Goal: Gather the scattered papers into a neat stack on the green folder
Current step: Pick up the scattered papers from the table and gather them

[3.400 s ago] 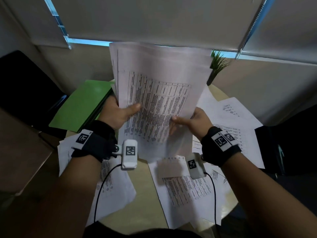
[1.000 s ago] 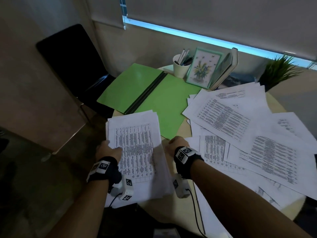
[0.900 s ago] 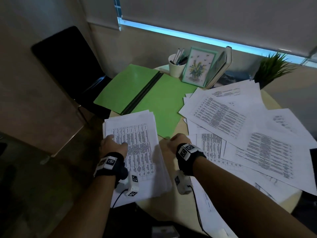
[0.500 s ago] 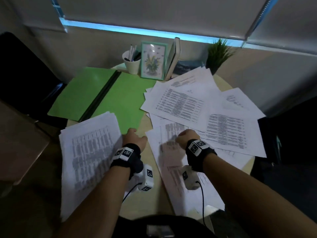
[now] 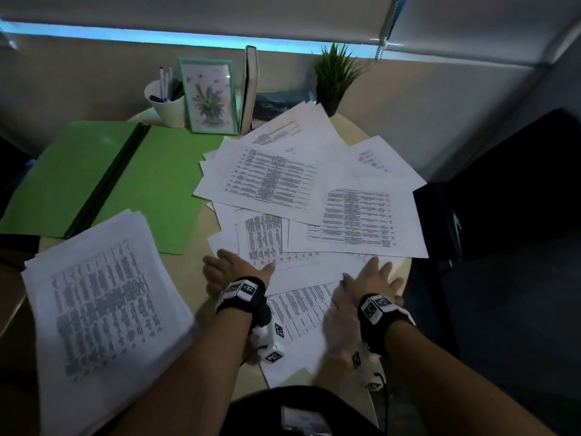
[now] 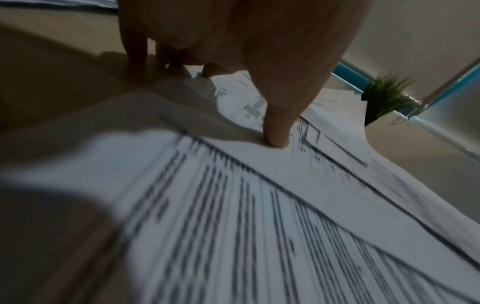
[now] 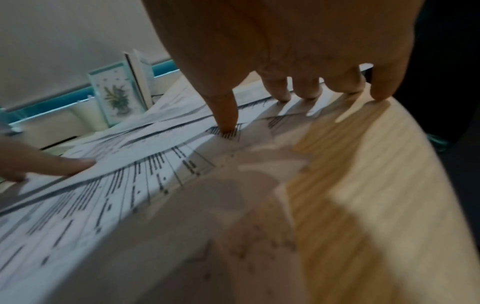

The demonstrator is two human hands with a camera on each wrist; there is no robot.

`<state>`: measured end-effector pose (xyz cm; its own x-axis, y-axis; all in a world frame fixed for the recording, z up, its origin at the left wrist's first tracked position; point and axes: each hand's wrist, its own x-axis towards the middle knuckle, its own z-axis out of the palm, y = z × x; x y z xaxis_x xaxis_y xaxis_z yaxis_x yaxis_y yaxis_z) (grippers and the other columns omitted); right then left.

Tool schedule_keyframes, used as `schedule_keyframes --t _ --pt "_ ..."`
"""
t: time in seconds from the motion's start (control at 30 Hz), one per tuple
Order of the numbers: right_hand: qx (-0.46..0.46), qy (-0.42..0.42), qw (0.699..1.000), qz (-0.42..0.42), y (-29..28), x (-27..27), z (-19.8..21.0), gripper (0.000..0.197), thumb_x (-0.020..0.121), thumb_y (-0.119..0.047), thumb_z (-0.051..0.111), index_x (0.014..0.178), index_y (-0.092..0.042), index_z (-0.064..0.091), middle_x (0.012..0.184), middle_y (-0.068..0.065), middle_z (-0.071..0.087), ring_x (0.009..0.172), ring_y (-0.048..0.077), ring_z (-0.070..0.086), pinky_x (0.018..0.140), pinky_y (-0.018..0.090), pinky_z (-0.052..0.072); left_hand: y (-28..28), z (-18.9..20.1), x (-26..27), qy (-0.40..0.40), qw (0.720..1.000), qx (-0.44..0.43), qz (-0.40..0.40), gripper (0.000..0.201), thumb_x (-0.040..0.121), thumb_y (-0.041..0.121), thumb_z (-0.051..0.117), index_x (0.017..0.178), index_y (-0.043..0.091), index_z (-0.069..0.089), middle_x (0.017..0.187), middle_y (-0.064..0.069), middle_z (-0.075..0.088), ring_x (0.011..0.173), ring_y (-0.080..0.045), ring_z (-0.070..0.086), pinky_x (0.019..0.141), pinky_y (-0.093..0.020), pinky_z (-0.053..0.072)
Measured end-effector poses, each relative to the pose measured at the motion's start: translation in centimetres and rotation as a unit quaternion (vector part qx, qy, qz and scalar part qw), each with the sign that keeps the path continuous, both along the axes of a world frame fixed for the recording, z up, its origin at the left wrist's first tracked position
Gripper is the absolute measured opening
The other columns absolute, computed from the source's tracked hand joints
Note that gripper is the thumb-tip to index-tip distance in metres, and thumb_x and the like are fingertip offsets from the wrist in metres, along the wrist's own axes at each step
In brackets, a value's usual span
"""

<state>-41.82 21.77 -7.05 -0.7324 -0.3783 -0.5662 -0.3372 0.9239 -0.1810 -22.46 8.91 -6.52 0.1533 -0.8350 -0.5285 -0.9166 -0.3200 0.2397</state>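
White papers (image 5: 314, 190) scattered beside the green folder (image 5: 132, 177).
My left hand (image 5: 234, 270) and right hand (image 5: 372, 280) press flat on them, fingers spread.

Matt printed papers (image 5: 314, 190), wood-grain table (image 7: 363, 185)

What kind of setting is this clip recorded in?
Most likely an office or study corner: a round wooden table strewn with printed papers beside an open green folder, with a pen cup, framed picture and lowered window blinds behind.
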Motion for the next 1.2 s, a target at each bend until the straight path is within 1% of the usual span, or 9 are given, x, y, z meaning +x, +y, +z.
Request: schedule_keyframes --t 0.2,0.3,0.4,0.53,0.67,0.9,1.03,1.1,1.2 --pt "-0.006 0.031 0.992 0.121 -0.1 3.4 1.0 0.065 0.09 -0.055 0.033 0.147 -0.026 0.024 0.157 0.006 0.022 0.142 0.036 0.016 0.107 0.054 0.026 -0.2 -0.4 -0.4 0.028 0.997 -0.052 0.055 0.108 0.081 0.061 0.056 0.152 0.007 -0.006 0.159 -0.019 -0.004 0.146 -0.036 0.001 0.114 -0.055 0.014" --pt "0.002 0.083 0.974 0.21 -0.4 5.7 2.3 0.044 0.092 -0.05 0.03 0.118 -0.023 0.053 0.119 0.006 0.057 0.115 0.029 0.049 0.093 0.046 0.034 -1.1 -0.4 0.1 0.036 0.992 -0.081 0.084 0.113 0.076 0.061 0.062 0.152 0.007 -0.003 0.159 -0.016 0.005 0.143 -0.039 0.013 0.112 -0.056 0.02" --pt "-0.022 0.084 0.969 0.231 -1.3 6.3 3.7 0.041 0.091 -0.045 0.033 0.089 -0.022 0.067 0.084 -0.001 0.068 0.084 0.023 0.063 0.09 0.037 0.042 -2.4 0.0 1.0 0.034 0.989 -0.095 0.112 0.119 0.068 0.058 0.074 0.151 0.007 0.004 0.156 -0.017 0.015 0.139 -0.042 0.021 0.11 -0.058 0.023" --pt "-0.096 0.081 0.976 0.176 -3.1 4.2 4.6 0.031 0.092 -0.043 0.044 0.102 -0.024 0.066 0.102 0.002 0.07 0.094 0.025 0.064 0.089 0.035 0.048 -4.0 0.4 2.8 0.057 0.985 -0.082 0.141 0.115 0.061 0.05 0.081 0.146 0.008 0.017 0.151 -0.016 0.029 0.134 -0.04 0.035 0.108 -0.058 0.028" --pt "-0.115 0.06 0.974 0.186 -4.8 2.5 3.7 0.047 0.092 -0.044 0.044 0.136 -0.029 0.044 0.143 -0.002 0.045 0.128 0.025 0.044 0.103 0.044 0.035 -5.0 1.4 3.8 0.087 0.99 -0.016 0.114 0.1 0.065 0.04 0.08 0.145 0.008 0.028 0.131 -0.017 0.054 0.11 -0.039 0.058 0.095 -0.049 0.047" --pt "0.002 -0.01 0.978 0.208 -7.1 3.6 2.8 0.041 0.089 -0.052 0.04 0.127 -0.039 0.043 0.143 0.0 0.038 0.133 0.033 0.034 0.105 0.054 0.032 -6.8 4.5 4.0 0.206 0.968 0.129 0.066 0.057 0.087 0.025 0.068 0.137 0.005 0.046 0.134 -0.011 0.05 0.119 -0.031 0.053 0.097 -0.032 0.043" --pt "0.015 -0.005 0.98 0.201 -7.9 3.6 3.0 0.046 0.088 -0.051 0.039 0.132 -0.039 0.04 0.144 0.002 0.039 0.132 0.033 0.037 0.104 0.053 0.03 -7.1 5.8 4.5 0.294 0.939 0.166 0.069 0.034 0.078 0.024 0.072 0.1 0.001 0.062 0.095 -0.015 0.062 0.076 -0.028 0.059 0.071 -0.033 0.047" --pt "0.02 -0.005 0.98 0.197 -8.1 3.6 3.2 0.051 0.086 -0.053 0.039 0.135 -0.038 0.039 0.145 0.002 0.039 0.131 0.033 0.039 0.104 0.052 0.031 -6.9 6.1 5.1 0.346 0.91 0.212 0.088 0.032 0.072 0.02 0.072 0.093 -0.002 0.063 0.094 -0.021 0.063 0.07 -0.031 0.059 0.077 -0.041 0.049" --pt "0.025 -0.003 0.98 0.196 -8.1 3.8 3.5 0.057 0.084 -0.054 0.037 0.137 -0.034 0.038 0.146 0.004 0.038 0.132 0.035 0.039 0.107 0.053 0.03 -6.6 6.7 5.0 0.33 0.919 0.212 0.05 0.027 0.077 0.019 0.072 0.094 -0.002 0.068 0.098 -0.023 0.067 0.078 -0.034 0.062 0.083 -0.041 0.053"
